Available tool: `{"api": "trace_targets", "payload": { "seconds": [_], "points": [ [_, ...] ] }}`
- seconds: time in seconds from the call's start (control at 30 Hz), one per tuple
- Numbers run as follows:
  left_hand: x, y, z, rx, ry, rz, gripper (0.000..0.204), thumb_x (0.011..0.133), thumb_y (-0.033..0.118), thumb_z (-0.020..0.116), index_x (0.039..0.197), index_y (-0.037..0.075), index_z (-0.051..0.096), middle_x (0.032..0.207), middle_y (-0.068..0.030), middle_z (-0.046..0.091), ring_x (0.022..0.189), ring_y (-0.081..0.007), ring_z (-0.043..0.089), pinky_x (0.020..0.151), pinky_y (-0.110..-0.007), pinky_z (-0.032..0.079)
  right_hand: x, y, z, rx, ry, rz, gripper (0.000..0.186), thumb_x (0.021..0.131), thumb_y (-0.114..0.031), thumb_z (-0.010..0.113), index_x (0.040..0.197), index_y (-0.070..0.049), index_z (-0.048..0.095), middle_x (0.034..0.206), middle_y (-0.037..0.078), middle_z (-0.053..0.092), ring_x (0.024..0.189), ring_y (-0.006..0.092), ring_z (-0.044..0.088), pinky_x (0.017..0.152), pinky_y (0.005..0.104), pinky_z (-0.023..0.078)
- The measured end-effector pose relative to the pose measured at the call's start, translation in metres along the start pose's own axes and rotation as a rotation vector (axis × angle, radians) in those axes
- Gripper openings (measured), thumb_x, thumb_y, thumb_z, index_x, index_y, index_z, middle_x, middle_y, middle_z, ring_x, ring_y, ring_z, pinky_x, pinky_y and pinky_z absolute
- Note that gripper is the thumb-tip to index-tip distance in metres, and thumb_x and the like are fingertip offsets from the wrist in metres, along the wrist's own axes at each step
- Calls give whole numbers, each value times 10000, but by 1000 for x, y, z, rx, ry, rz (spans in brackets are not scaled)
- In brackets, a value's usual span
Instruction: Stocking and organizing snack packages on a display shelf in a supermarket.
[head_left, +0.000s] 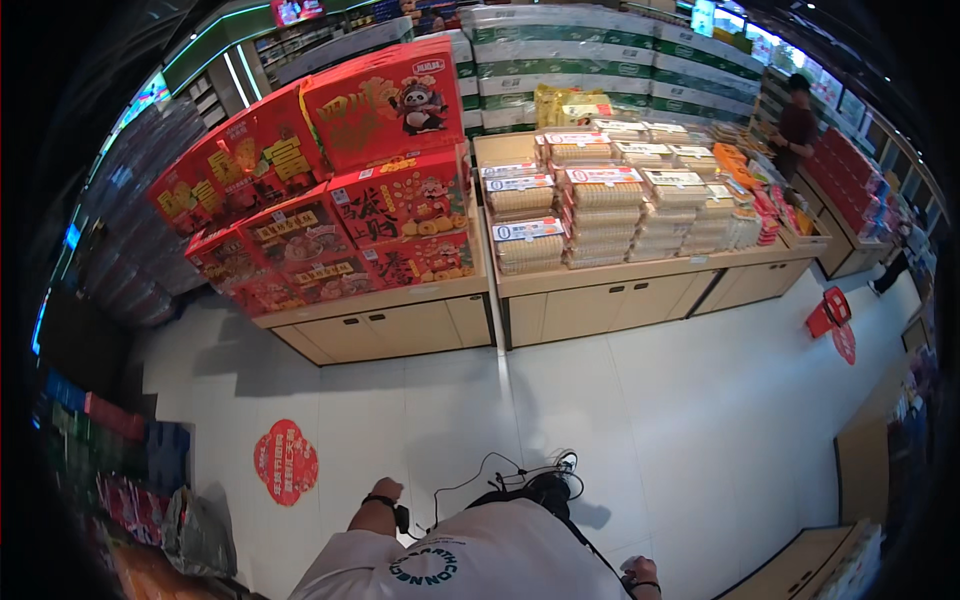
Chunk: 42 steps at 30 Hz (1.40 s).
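Note:
My left hand (387, 489) hangs low beside my body, above the pale floor, with a black band on its wrist. It is seen from above and touches no goods; its fingers are too small and hidden to read. At the lower right, my right hand (640, 571) hangs by my side with its fingers curled. Something small and pale with a dark part shows at those fingers, too small to name. A thin black cable (462, 490) loops in front of my white shirt (470, 550).
Ahead stand wooden display cabinets (600, 312) stacked with red gift boxes (385, 105) and packs of biscuits (528, 245). A red shopping basket (826, 312) stands on the floor at the right. A person (797, 125) is at the far right. A grey bag (195, 535) lies lower left.

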<state>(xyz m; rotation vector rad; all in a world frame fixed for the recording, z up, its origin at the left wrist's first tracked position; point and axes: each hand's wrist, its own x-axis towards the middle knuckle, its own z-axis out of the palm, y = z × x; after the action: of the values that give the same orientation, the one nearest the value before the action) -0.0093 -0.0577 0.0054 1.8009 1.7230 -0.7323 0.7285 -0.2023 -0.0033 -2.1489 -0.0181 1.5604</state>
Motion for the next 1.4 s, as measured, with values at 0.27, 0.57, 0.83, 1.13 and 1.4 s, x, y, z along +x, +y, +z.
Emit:
{"api": "trace_targets", "payload": {
  "seconds": [0.27,0.57,0.83,1.13,1.4],
  "points": [
    [-71,77,31,-57,-259,-493,227,849,340,599,916,131,658,896,12,665,936,-182,648,730,-349,523,107,-334,65,-308,-253,-376,338,826,-173,415,577,-30,593,616,132,625,510,209,557,408,330,422],
    [56,152,-69,-1809,105,-729,357,865,213,543,1202,112,485,933,-146,623,777,-284,626,642,-454,508,40,-603,202,-217,-437,-920,65,871,-131,518,912,-119,567,735,-17,539,632,82,517,541,234,447],
    [189,180,-292,-1534,607,-482,297,855,176,546,1130,62,551,770,-105,639,634,-185,621,545,-300,490,9,-621,178,-138,-304,-854,95,889,-155,502,957,-130,563,839,-28,554,742,78,519,628,242,461],
    [377,238,-539,-979,1080,95,180,878,172,567,944,8,596,726,-90,598,661,-230,579,642,-349,476,-13,-723,152,26,47,-1036,92,899,-85,486,927,-76,573,773,-33,520,652,49,457,586,209,401],
    [419,299,-710,-1436,556,526,334,947,320,524,878,2,600,713,-35,578,631,-113,516,598,-275,440,-110,-842,302,-408,193,-1450,191,767,17,567,948,-27,609,872,64,535,781,177,521,684,277,435]
  ]
}}
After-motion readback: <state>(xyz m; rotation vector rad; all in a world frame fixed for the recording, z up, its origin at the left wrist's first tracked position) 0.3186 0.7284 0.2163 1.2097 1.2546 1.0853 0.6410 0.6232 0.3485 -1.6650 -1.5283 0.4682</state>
